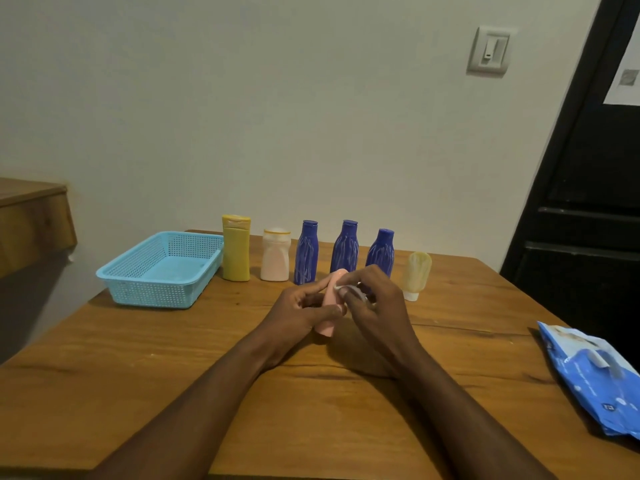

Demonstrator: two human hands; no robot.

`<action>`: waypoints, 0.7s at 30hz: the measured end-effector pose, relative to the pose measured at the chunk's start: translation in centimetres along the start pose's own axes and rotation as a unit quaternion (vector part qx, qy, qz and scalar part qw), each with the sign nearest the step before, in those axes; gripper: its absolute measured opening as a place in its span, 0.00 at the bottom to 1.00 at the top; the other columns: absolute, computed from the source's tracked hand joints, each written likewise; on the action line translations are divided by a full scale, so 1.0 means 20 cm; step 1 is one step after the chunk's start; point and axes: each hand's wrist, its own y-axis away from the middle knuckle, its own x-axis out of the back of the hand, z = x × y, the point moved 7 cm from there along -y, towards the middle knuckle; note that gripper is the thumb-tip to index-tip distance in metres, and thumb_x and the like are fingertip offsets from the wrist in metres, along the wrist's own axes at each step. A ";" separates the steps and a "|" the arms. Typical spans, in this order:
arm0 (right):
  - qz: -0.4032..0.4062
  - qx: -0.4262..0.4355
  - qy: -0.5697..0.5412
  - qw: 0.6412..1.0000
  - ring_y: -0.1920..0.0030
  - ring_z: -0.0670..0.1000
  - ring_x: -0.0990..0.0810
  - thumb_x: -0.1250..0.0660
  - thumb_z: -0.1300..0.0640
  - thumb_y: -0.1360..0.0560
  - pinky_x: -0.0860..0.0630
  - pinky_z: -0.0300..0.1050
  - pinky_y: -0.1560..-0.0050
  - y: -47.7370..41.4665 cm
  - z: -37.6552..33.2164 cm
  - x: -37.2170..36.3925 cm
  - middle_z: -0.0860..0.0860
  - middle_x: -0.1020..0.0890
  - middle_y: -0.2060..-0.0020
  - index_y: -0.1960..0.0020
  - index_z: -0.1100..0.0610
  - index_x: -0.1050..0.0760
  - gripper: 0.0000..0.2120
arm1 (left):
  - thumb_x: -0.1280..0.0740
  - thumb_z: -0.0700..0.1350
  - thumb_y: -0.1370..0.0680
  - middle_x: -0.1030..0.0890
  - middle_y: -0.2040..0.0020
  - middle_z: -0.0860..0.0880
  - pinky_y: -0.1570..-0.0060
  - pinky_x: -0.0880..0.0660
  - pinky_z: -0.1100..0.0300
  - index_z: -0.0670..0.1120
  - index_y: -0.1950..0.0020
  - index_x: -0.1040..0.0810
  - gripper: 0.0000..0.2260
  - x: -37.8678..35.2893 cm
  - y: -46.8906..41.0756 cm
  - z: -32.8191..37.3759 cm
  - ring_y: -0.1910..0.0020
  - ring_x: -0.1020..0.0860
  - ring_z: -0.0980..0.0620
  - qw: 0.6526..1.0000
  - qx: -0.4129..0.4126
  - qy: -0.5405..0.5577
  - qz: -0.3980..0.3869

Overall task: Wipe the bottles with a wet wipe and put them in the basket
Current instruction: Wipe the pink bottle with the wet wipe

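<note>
Wooden table (173,358): basket (156,293) left, bottle row (344,247) at back, wipes pack (588,375) right.

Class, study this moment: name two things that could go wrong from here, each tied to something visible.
1. The right hand rubs the wet wipe on the pink bottle just in front of the upright blue bottles; a stray sweep might topple one.
2. The wipe's moisture could make the pink bottle slip in the left hand's grip.
</note>
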 end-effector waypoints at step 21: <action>0.019 0.018 0.055 0.998 0.50 0.42 0.24 0.27 0.57 0.25 0.28 0.35 0.51 0.03 -0.03 -0.03 0.46 0.20 0.53 0.48 0.50 0.16 0.07 | 0.24 0.51 0.26 0.15 0.48 0.55 0.47 0.17 0.49 0.52 0.35 0.18 0.20 0.03 0.01 0.04 0.47 0.19 0.54 0.971 -0.056 -0.218 0.085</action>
